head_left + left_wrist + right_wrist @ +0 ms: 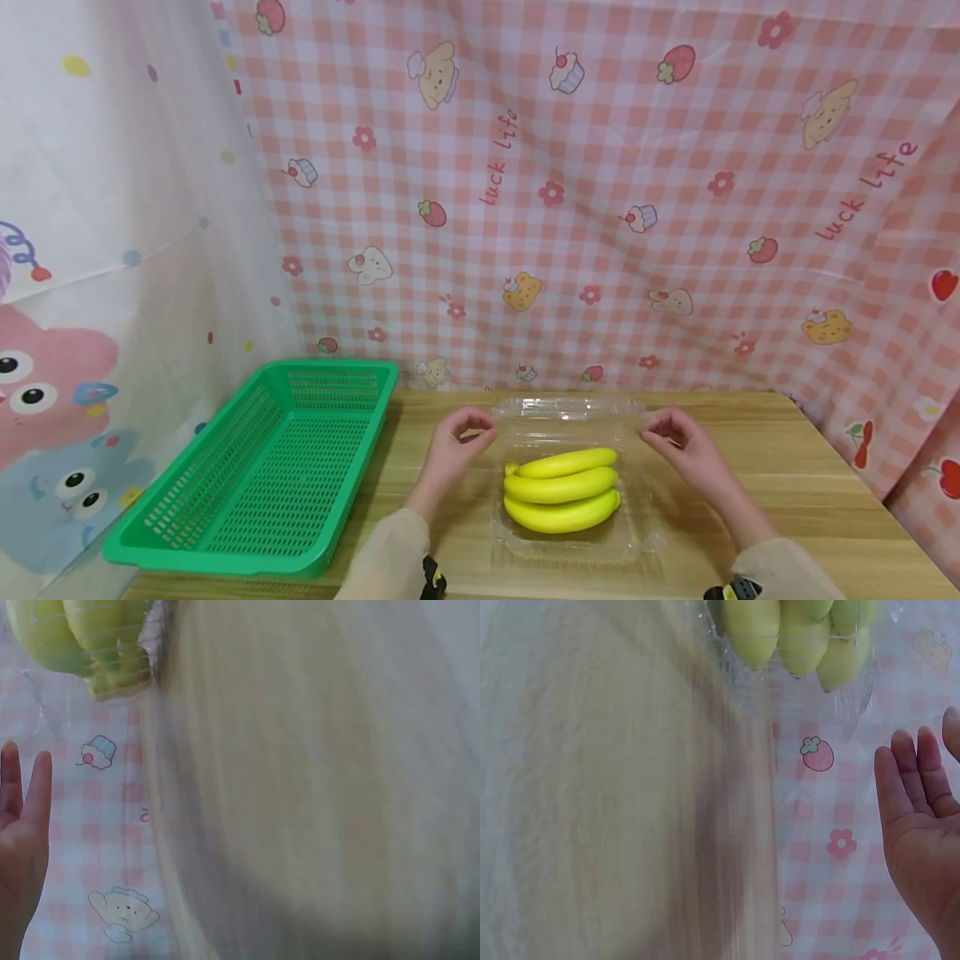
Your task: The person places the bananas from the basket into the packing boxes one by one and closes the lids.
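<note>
A bunch of yellow bananas [561, 492] lies in a clear plastic clamshell container [636, 533] on the table. The container's hinged lid [570, 408] is raised at the far side. At the lid's left edge, my left hand [462, 435] pinches it between thumb and finger. On the opposite edge my right hand [684, 446] pinches it in the same way. Both wrist views show the bananas [82, 637] through clear plastic, with the left hand [22, 847] and the right hand [922, 832] partly cut off by the frame.
A green plastic basket [348, 467] with slotted walls stands left of the container. The wooden table [810, 483] ends at a pink checked cloth [637, 150] behind. A white patterned curtain [150, 167] hangs at the left.
</note>
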A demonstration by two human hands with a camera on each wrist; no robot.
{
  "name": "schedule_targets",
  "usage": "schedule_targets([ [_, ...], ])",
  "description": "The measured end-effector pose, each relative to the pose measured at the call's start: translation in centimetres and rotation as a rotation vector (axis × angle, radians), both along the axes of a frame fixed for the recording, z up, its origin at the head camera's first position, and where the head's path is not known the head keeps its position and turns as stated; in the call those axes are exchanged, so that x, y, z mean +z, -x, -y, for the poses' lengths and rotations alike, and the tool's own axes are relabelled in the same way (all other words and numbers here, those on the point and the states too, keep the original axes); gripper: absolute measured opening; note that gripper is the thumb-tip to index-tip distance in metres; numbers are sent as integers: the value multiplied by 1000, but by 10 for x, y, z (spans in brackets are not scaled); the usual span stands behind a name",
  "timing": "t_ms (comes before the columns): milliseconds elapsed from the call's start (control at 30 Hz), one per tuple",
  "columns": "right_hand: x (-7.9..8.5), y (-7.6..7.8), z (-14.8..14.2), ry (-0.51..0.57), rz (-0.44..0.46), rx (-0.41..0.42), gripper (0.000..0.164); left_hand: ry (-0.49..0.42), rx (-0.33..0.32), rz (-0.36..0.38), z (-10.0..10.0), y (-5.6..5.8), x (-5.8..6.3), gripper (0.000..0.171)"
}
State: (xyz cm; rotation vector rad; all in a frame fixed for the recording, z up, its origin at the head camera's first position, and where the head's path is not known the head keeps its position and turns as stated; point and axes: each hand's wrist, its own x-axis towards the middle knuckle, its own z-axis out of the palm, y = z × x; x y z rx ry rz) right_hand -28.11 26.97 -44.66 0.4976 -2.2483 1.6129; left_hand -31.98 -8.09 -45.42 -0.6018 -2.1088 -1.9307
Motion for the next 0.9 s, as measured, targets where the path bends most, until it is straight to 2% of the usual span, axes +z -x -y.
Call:
schedule_targets([
  [167, -2, -4, -3, -23, -21, 42, 12, -1, -62, -35, 6, 0, -6, 11],
  [333, -6, -5, -7, -64, -89, 71, 11, 35, -106, -26, 11, -4, -7, 12],
  [433, -10, -6, -9, -71, -144, 113, 17, 49, -141, -32, 12, -6, -7, 14],
  [533, -12, -7, -12, -60, -183, 172, 25, 82, -170, -65, 13, -7, -8, 17],
  [633, -14, -8, -14, -49, -185, 216, 27, 128, -187, -111, 15, -8, -8, 17],
  [767, -16, -9, -15, -102, -206, 215, 26, 197, -202, -185, 18, -7, -9, 16],
  [900, -17, -11, -16, -174, -260, 203, 32, 286, -192, -247, 20, -7, -8, 17],
])
